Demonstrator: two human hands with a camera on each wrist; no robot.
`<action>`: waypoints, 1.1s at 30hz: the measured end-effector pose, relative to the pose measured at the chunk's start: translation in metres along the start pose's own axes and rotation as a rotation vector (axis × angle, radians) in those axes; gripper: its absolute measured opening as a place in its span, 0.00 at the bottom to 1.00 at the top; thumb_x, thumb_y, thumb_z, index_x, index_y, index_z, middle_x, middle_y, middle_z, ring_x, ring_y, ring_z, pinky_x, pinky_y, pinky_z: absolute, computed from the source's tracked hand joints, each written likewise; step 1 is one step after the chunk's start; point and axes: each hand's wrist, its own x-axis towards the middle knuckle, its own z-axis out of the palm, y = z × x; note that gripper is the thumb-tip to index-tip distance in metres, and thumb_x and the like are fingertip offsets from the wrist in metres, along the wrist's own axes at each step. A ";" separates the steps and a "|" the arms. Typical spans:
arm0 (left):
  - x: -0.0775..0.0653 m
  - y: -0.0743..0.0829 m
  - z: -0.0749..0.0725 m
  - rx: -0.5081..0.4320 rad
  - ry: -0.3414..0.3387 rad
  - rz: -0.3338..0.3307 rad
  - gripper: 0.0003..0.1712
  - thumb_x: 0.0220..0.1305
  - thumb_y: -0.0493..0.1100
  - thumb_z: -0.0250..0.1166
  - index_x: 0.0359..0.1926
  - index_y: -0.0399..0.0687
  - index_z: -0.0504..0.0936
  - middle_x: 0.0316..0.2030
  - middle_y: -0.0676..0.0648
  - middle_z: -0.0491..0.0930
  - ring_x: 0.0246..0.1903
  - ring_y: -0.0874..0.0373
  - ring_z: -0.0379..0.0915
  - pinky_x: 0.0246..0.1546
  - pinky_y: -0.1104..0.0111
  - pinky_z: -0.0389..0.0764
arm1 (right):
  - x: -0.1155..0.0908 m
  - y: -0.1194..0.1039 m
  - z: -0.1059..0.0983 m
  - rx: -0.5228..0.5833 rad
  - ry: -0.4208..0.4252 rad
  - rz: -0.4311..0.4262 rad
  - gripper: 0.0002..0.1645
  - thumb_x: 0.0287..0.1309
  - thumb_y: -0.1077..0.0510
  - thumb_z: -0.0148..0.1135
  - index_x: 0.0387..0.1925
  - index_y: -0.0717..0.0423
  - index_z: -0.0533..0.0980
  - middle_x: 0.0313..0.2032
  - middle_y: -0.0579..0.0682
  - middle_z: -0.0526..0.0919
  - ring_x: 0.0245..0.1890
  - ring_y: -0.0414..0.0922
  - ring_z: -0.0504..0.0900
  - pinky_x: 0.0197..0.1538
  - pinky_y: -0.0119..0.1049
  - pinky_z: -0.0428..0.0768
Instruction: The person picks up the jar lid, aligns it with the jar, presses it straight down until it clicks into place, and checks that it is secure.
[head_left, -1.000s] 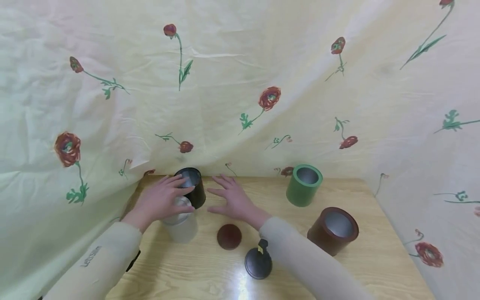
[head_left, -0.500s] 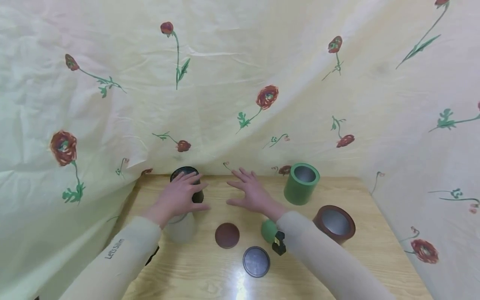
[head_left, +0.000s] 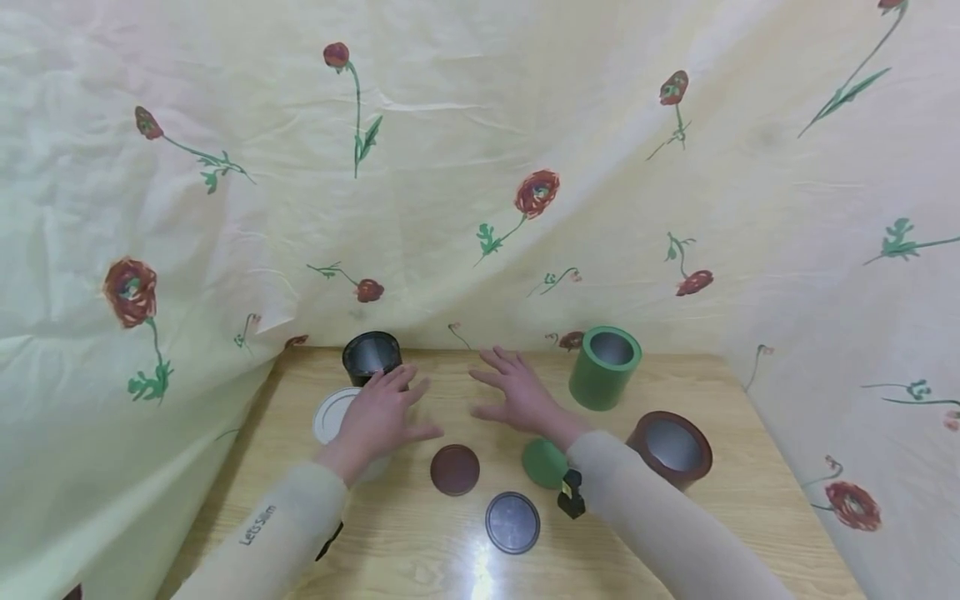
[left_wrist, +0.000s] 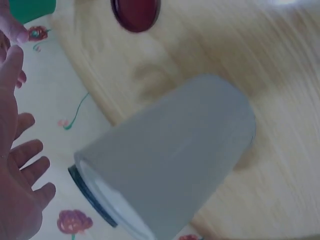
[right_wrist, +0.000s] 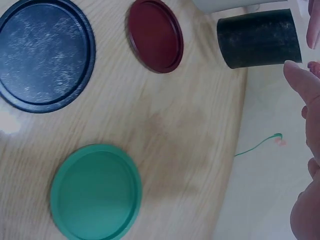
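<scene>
Both hands hover over the wooden table with fingers spread, holding nothing. In the head view my left hand [head_left: 375, 421] is above the right side of a white canister [head_left: 327, 418] and partly hides it. The left wrist view shows this canister [left_wrist: 170, 155] standing apart from the hand. Behind it is an open black canister [head_left: 371, 354]; the left fingertips overlap its lower part in view. My right hand [head_left: 525, 402] is to the right of the left hand, nearest a green lid [head_left: 543, 462], part of which the right sleeve covers.
A dark red lid [head_left: 454, 470] and a dark grey lid [head_left: 513, 522] lie flat at the table's middle. An open green canister [head_left: 604, 371] stands at back right. The brown canister [head_left: 671, 450] is partly behind the right forearm. A flowered cloth [head_left: 450, 125] hangs behind.
My left hand has moved right and nearer, away from the black canister, uncovering the white canister's rim. The right hand has shifted right, and the green lid has come into view.
</scene>
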 end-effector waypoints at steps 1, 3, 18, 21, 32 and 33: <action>-0.001 0.002 0.002 0.000 0.005 -0.001 0.49 0.62 0.72 0.72 0.73 0.45 0.79 0.75 0.35 0.70 0.77 0.37 0.63 0.77 0.41 0.63 | -0.001 0.001 0.001 -0.002 -0.003 -0.004 0.42 0.63 0.43 0.76 0.73 0.56 0.76 0.81 0.62 0.61 0.83 0.65 0.51 0.81 0.70 0.44; -0.003 0.006 0.007 -0.002 0.013 -0.003 0.49 0.62 0.72 0.73 0.72 0.44 0.79 0.76 0.35 0.70 0.77 0.37 0.63 0.78 0.41 0.63 | -0.003 0.003 0.004 -0.012 -0.006 -0.016 0.41 0.63 0.42 0.77 0.72 0.56 0.77 0.80 0.63 0.62 0.82 0.66 0.52 0.80 0.72 0.45; -0.013 0.029 0.040 -0.083 -0.028 -0.076 0.52 0.63 0.72 0.71 0.76 0.42 0.74 0.79 0.35 0.64 0.79 0.36 0.59 0.80 0.44 0.58 | -0.016 0.010 0.018 0.007 -0.054 -0.029 0.40 0.61 0.45 0.78 0.69 0.58 0.79 0.78 0.66 0.65 0.80 0.71 0.55 0.78 0.77 0.47; -0.016 0.032 0.046 -0.081 -0.046 -0.093 0.53 0.63 0.73 0.71 0.77 0.43 0.73 0.79 0.35 0.65 0.79 0.36 0.58 0.80 0.45 0.60 | -0.019 0.013 0.021 0.006 -0.069 -0.027 0.40 0.61 0.45 0.79 0.69 0.58 0.79 0.78 0.67 0.65 0.80 0.71 0.55 0.77 0.77 0.47; -0.027 0.032 0.085 -0.072 -0.012 -0.088 0.55 0.61 0.74 0.72 0.75 0.41 0.74 0.77 0.35 0.68 0.77 0.35 0.62 0.79 0.41 0.60 | -0.029 0.015 0.031 0.000 -0.115 -0.022 0.42 0.60 0.45 0.79 0.70 0.58 0.78 0.77 0.66 0.66 0.80 0.71 0.55 0.78 0.77 0.44; -0.029 0.032 0.088 -0.067 -0.009 -0.089 0.55 0.60 0.74 0.72 0.75 0.41 0.74 0.76 0.34 0.68 0.76 0.35 0.63 0.79 0.41 0.60 | -0.030 0.014 0.032 -0.001 -0.118 -0.021 0.42 0.59 0.45 0.80 0.70 0.58 0.78 0.77 0.66 0.66 0.80 0.71 0.55 0.78 0.76 0.44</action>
